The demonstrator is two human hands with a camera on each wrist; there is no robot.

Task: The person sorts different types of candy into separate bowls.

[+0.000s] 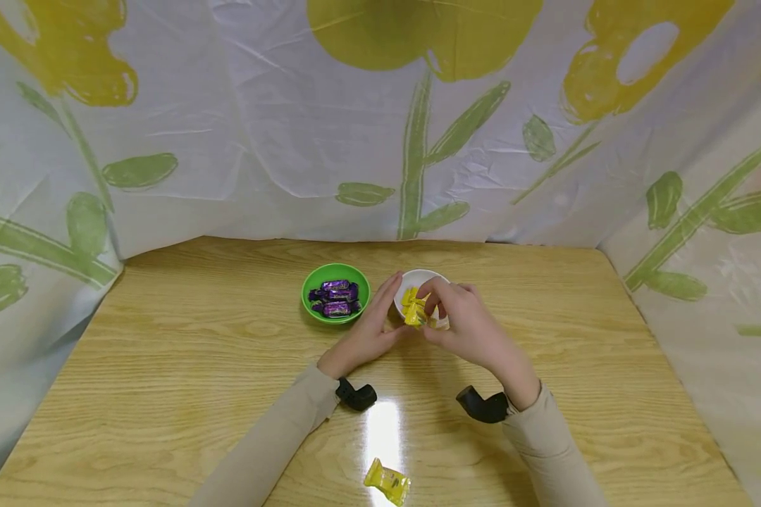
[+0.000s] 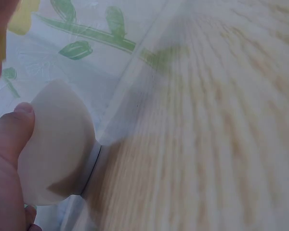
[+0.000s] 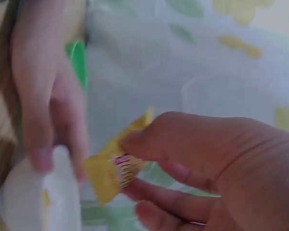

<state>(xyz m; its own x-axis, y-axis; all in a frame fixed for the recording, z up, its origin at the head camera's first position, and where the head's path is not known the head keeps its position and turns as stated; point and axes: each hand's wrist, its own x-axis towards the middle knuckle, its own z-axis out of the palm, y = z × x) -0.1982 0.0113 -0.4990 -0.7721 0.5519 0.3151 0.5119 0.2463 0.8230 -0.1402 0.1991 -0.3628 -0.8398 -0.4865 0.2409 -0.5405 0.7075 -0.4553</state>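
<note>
My left hand (image 1: 369, 325) holds the white bowl (image 2: 58, 144) from its left side, fingers along the far side and thumb at the near side. In the left wrist view, the thumb lies against the bowl's outer wall. My right hand (image 1: 472, 324) pinches a yellow-wrapped candy (image 3: 115, 171) between thumb and fingers. In the head view that candy overlaps the bowl's near rim. More yellow shows inside the bowl, partly hidden by the right hand. Left of the left hand stands a green bowl (image 1: 305, 299) with several purple-wrapped candies (image 1: 338, 296) in it.
Another yellow-wrapped candy (image 1: 388, 482) lies on the wooden table (image 1: 196, 352) near its front edge, between the forearms. Behind the table and along both sides hangs a white cloth (image 1: 260, 141) printed with yellow flowers. Each wrist carries a black camera mount (image 1: 484, 405).
</note>
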